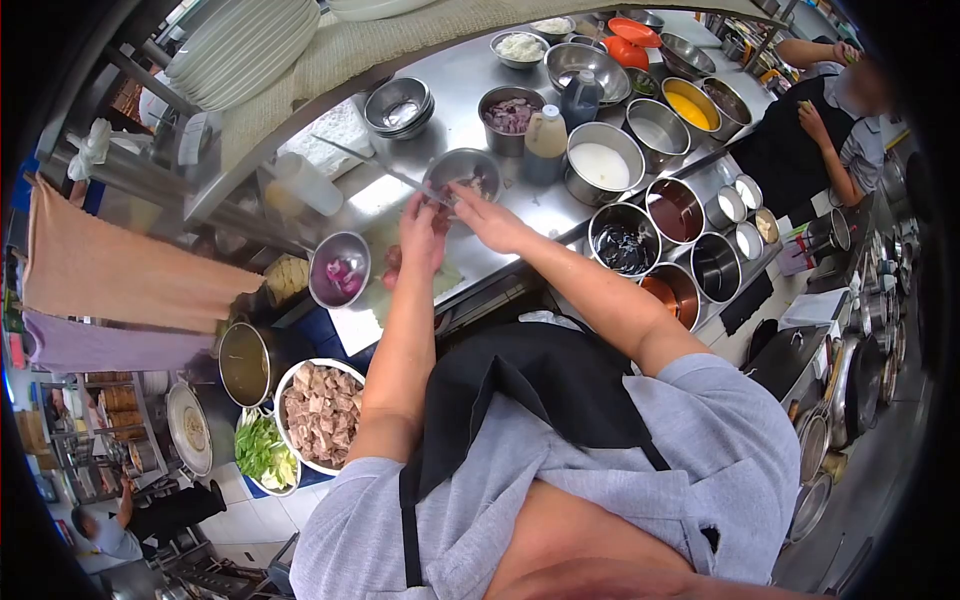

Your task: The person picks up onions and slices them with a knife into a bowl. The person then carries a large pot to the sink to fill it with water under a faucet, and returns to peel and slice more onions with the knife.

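My left hand is closed around a small red onion, mostly covered by my fingers. From my right hand, a long knife points up and to the left, its blade passing over my left fingers. My grip on the handle is partly hidden. Just beyond both hands sits a metal bowl with scraps in it. More red onions lie on a greenish board or cloth beside my left wrist. To the left, another metal bowl holds purple onion pieces.
Along the counter stand a pot of chopped onion, a bottle of dark liquid and several sauce pots. Cut meat and green vegetables fill containers lower left. A shelf overhangs the counter. A co-worker stands right.
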Available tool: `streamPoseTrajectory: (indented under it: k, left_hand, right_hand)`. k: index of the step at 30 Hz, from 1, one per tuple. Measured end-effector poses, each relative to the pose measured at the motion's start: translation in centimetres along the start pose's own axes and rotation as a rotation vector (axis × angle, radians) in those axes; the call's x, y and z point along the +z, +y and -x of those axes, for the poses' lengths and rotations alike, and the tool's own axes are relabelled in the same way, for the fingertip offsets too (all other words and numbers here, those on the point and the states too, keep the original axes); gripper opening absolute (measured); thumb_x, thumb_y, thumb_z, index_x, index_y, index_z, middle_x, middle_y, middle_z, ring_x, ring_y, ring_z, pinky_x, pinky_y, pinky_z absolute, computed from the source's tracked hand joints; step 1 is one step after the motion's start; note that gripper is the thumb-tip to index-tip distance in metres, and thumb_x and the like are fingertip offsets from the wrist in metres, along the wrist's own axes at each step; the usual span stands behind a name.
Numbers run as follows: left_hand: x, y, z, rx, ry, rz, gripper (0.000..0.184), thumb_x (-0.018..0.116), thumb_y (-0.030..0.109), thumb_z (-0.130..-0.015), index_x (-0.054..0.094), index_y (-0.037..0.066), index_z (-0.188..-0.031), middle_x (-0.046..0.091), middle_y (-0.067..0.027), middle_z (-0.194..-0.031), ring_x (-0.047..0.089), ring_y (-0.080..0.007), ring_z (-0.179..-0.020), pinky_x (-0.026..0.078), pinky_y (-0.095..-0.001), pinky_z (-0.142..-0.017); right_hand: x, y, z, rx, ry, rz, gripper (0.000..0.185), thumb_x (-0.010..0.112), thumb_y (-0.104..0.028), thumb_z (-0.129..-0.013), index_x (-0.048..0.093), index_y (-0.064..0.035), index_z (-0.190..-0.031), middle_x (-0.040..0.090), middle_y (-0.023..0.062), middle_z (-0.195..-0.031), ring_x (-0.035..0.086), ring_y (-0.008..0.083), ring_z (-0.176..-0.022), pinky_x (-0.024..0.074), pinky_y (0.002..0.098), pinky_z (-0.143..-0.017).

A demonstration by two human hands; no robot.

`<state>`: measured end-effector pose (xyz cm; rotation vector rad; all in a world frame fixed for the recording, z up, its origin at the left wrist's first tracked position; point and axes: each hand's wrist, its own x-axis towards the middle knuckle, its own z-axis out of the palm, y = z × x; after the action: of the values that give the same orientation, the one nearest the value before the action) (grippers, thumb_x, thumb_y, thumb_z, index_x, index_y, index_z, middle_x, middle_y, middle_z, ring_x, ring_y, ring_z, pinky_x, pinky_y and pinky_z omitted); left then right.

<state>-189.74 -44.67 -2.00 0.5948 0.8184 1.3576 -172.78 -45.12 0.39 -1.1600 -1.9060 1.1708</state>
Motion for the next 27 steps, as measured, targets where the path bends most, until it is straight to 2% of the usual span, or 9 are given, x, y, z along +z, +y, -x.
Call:
streamPoseTrajectory:
  k: [5,7,11,14,20,21,23,25,27]
  left_hand:
    - [-0.7,-1.2,-0.1,0.023,0.057,-0.057,0.043,0.059,0.009,-0.094,0.046,0.003,-0.135,0.067,-0.0092,-0.111,0.063,-0.0139,-0.089,0.041,-0.0232,-0.061]
    - [-1.0,-1.7,0.0,0.053,0.070,-0.076,0.032,0.058,0.010,-0.095,0.055,0.005,-0.126,0.068,-0.0085,-0.109,0.062,-0.0121,-0.082,0.045,-0.0236,-0.063]
    - [-1.8,-2.8,0.6,0.033,0.080,-0.122,0.025,0.056,0.008,-0.094,0.059,0.003,-0.119,0.068,-0.0056,-0.104,0.059,-0.0093,-0.076,0.042,-0.0217,-0.060]
    - [-2.5,-4.1,1.1,0.028,0.073,-0.226,0.029,0.058,0.011,-0.093,0.059,0.001,-0.120,0.068,-0.0044,-0.105,0.059,-0.0095,-0.082,0.040,-0.0221,-0.061]
    - [-2.7,-5.6,1.6,0.028,0.118,-0.385,0.031,0.059,0.012,-0.093,0.058,0.000,-0.122,0.066,-0.0025,-0.104,0.058,-0.0090,-0.084,0.043,-0.0229,-0.063]
    - [-2.4,-5.9,1.9,0.035,0.142,-0.390,0.032,0.059,0.011,-0.093,0.057,0.000,-0.123,0.065,-0.0031,-0.105,0.059,-0.0097,-0.085,0.044,-0.0237,-0.063]
    - [-2.1,-6.4,2.3,0.036,0.162,-0.399,0.033,0.059,0.011,-0.093,0.056,-0.001,-0.124,0.065,-0.0038,-0.106,0.059,-0.0104,-0.085,0.045,-0.0245,-0.064]
    - [-2.0,-6.8,2.4,0.072,0.216,-0.410,0.037,0.059,0.009,-0.093,0.053,-0.002,-0.128,0.064,-0.0062,-0.108,0.059,-0.0118,-0.087,0.046,-0.0260,-0.065]
    - [-1.3,-6.9,3.1,0.083,0.183,-0.441,0.039,0.059,0.009,-0.093,0.051,-0.003,-0.130,0.063,-0.0073,-0.109,0.059,-0.0124,-0.089,0.047,-0.0264,-0.067]
  right_hand:
    - [0.8,1.2,0.5,0.059,-0.051,0.028,0.060,0.036,-0.041,-0.102,0.023,-0.0097,-0.153,0.040,0.0220,-0.147,0.041,0.0360,-0.136,0.0315,0.0368,-0.111]
    - [1.3,1.8,0.7,-0.018,-0.037,0.047,0.064,0.033,-0.047,-0.102,0.019,-0.0105,-0.153,0.045,0.0267,-0.142,0.044,0.0401,-0.132,0.0342,0.0406,-0.108]
    - [1.9,2.5,1.4,0.003,-0.058,-0.016,0.065,0.033,-0.047,-0.102,0.018,-0.0116,-0.154,0.044,0.0268,-0.142,0.043,0.0413,-0.132,0.0340,0.0413,-0.108]
    - [2.8,3.3,2.1,0.163,-0.087,-0.127,0.063,0.038,-0.043,-0.102,0.022,-0.0103,-0.154,0.038,0.0226,-0.149,0.037,0.0337,-0.139,0.0263,0.0359,-0.113]
    - [3.4,2.2,2.8,0.336,-0.036,-0.236,0.060,0.038,-0.044,-0.102,0.027,-0.0126,-0.152,0.047,0.0211,-0.142,0.048,0.0294,-0.127,0.0450,0.0379,-0.096]
    - [3.3,2.0,2.7,0.350,-0.038,-0.258,0.058,0.037,-0.045,-0.102,0.030,-0.0129,-0.150,0.053,0.0192,-0.131,0.055,0.0264,-0.110,0.0479,0.0369,-0.082]
    - [4.0,3.1,2.3,0.370,-0.035,-0.284,0.056,0.037,-0.045,-0.102,0.032,-0.0132,-0.148,0.058,0.0174,-0.121,0.061,0.0234,-0.093,0.0509,0.0359,-0.068]
    - [5.7,5.6,1.8,0.163,0.112,-0.178,0.051,0.036,-0.045,-0.102,0.036,-0.0109,-0.140,0.059,0.0119,-0.099,0.053,0.0166,-0.061,0.0425,0.0318,-0.048]
    - [4.6,3.7,2.2,0.286,0.078,-0.263,0.049,0.035,-0.045,-0.102,0.036,-0.0099,-0.137,0.058,0.0108,-0.094,0.048,0.0147,-0.055,0.0379,0.0300,-0.044]
